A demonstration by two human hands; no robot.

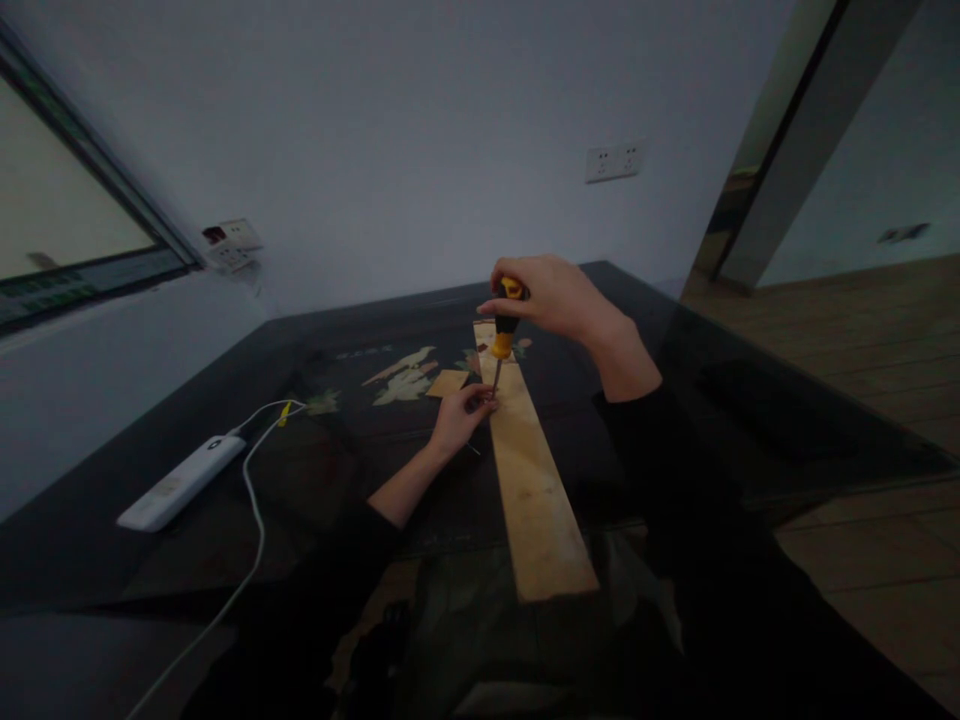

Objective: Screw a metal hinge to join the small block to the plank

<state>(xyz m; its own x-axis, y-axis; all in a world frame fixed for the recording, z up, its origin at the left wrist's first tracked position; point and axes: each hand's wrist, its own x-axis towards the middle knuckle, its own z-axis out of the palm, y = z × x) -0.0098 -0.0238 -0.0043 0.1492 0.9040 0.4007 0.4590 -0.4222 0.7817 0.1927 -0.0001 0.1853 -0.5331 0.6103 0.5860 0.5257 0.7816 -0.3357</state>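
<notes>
My right hand (559,295) is wrapped round the yellow and black handle of a screwdriver (502,345), which stands nearly upright with its shaft pointing down. Under it a long wooden board (536,475) lies on the dark table, its near end jutting past the table's edge. My left hand (456,420) rests at the board's left side, thumb and fingers pinched together at the screwdriver's tip. What those fingers hold, if anything, is too small to make out. Beyond this hand lies a small square piece of wood (447,383). A thin, small metal piece (473,449) is beside the left wrist.
On the left of the dark table (337,470) lies a white power strip (184,482). Its white cable (259,520) loops over the table and down the near edge. Wall sockets (615,162) are on the wall behind. A dark flat object (772,405) lies at the right.
</notes>
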